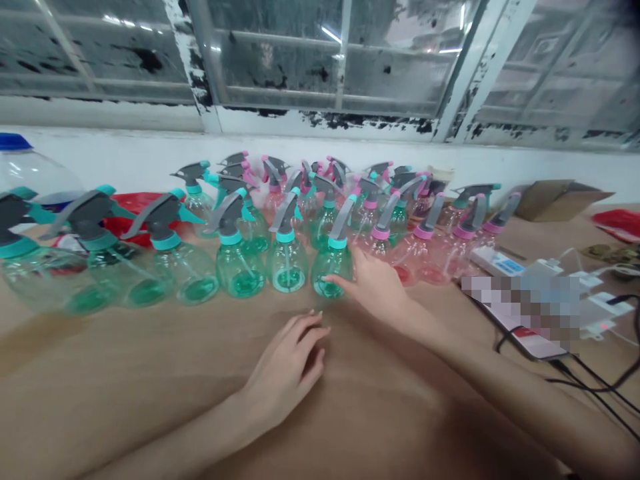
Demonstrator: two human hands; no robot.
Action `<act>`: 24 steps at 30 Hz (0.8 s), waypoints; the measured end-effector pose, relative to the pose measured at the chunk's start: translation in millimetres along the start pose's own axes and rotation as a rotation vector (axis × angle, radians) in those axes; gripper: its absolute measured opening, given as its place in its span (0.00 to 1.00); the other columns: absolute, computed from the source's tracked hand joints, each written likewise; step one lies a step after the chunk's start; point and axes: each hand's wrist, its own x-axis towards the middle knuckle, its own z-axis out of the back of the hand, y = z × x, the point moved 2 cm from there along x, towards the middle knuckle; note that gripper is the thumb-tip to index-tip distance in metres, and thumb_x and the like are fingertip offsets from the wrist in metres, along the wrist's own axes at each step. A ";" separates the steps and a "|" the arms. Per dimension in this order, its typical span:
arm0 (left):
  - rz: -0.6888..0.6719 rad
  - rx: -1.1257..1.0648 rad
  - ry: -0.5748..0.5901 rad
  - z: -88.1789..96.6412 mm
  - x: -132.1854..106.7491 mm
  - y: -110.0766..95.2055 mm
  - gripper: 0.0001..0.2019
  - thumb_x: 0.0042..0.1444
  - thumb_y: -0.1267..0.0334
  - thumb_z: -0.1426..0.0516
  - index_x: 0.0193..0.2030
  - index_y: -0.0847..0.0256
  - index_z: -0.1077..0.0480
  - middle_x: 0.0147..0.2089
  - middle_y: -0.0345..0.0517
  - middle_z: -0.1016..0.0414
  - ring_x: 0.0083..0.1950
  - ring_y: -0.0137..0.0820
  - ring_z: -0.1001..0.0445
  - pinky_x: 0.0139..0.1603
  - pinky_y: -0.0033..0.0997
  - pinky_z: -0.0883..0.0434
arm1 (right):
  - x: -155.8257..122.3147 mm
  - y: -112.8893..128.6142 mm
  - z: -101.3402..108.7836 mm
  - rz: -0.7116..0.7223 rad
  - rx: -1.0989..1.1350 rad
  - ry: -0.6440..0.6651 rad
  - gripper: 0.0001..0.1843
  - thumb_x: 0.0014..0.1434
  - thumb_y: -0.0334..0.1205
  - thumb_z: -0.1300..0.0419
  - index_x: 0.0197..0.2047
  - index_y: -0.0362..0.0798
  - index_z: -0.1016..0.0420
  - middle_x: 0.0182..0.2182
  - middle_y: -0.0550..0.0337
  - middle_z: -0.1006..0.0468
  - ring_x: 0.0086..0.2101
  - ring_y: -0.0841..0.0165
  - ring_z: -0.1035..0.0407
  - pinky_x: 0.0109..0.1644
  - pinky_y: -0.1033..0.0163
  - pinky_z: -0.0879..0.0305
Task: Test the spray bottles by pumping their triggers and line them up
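My right hand (377, 287) is around the right side of a clear green spray bottle (326, 270), its thumb across the front and its other fingers hidden behind. That bottle stands upright on the table, with a turquoise collar and a grey trigger head. Just in front of it, my left hand (290, 357) rests low over the table, fingers loosely bent and apart, holding nothing. Another green spray bottle (287, 263) is left of the held one, in a row of several green bottles. To the right, pink spray bottles (424, 257) with pink collars continue the row.
Behind the front row stand more spray bottles (327, 213). A phone (543, 343) with black cables and white electronic pieces lies at right. An open cardboard box (547, 199) sits by the wall. A large blue-capped container (35, 170) and red plastic (137, 210) are at left.
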 end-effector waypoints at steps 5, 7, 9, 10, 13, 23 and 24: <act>-0.024 0.119 0.023 -4.9 -0.3 -0.4 0.17 0.61 0.68 0.49 0.57 0.62 0.32 0.60 0.57 0.29 0.64 0.47 0.32 0.61 0.55 0.30 | 7.9 3.2 -3.3 0.007 -0.019 0.006 0.42 0.61 0.58 0.43 0.68 0.38 0.48 0.43 0.40 0.21 0.41 0.49 0.24 0.36 0.55 0.31; -0.021 0.142 0.025 -5.5 -0.2 -1.0 0.17 0.61 0.67 0.49 0.56 0.63 0.31 0.61 0.58 0.29 0.64 0.48 0.32 0.61 0.56 0.30 | 10.8 3.9 -4.1 0.006 -0.023 0.004 0.43 0.62 0.58 0.44 0.68 0.37 0.49 0.43 0.40 0.20 0.41 0.48 0.23 0.36 0.55 0.31; -0.029 0.158 0.029 -5.7 -0.1 -2.0 0.17 0.62 0.67 0.49 0.55 0.63 0.30 0.61 0.58 0.29 0.64 0.48 0.32 0.61 0.56 0.30 | 13.1 4.4 -5.0 -0.002 -0.044 0.004 0.43 0.62 0.59 0.44 0.69 0.38 0.50 0.40 0.42 0.19 0.39 0.48 0.23 0.34 0.55 0.31; -0.032 0.167 0.036 -5.8 -0.1 -2.4 0.17 0.62 0.67 0.50 0.55 0.64 0.30 0.61 0.59 0.30 0.64 0.48 0.32 0.61 0.56 0.30 | 13.8 4.8 -5.4 -0.004 -0.056 0.005 0.43 0.62 0.59 0.44 0.69 0.38 0.51 0.38 0.42 0.19 0.38 0.49 0.23 0.34 0.55 0.31; -0.045 0.199 0.055 -6.6 -0.1 -3.2 0.17 0.62 0.68 0.50 0.56 0.65 0.31 0.61 0.60 0.30 0.64 0.49 0.32 0.61 0.58 0.31 | 13.3 5.5 -6.4 -0.021 -0.072 0.019 0.44 0.63 0.58 0.45 0.70 0.36 0.52 0.36 0.42 0.18 0.36 0.49 0.22 0.32 0.55 0.31; -0.064 0.233 0.061 -6.8 1.3 -0.6 0.18 0.62 0.67 0.50 0.57 0.65 0.30 0.62 0.60 0.30 0.63 0.49 0.31 0.60 0.58 0.30 | -26.3 -17.1 19.6 0.074 0.070 -0.110 0.23 0.65 0.48 0.45 0.59 0.48 0.32 0.37 0.54 0.17 0.34 0.57 0.23 0.31 0.58 0.33; -0.061 0.239 0.063 -6.4 1.6 -0.6 0.18 0.63 0.67 0.50 0.57 0.65 0.30 0.62 0.60 0.30 0.63 0.49 0.31 0.60 0.58 0.30 | -30.5 -23.3 24.0 0.077 0.094 -0.142 0.19 0.65 0.47 0.46 0.55 0.49 0.29 0.39 0.54 0.17 0.35 0.58 0.23 0.32 0.59 0.33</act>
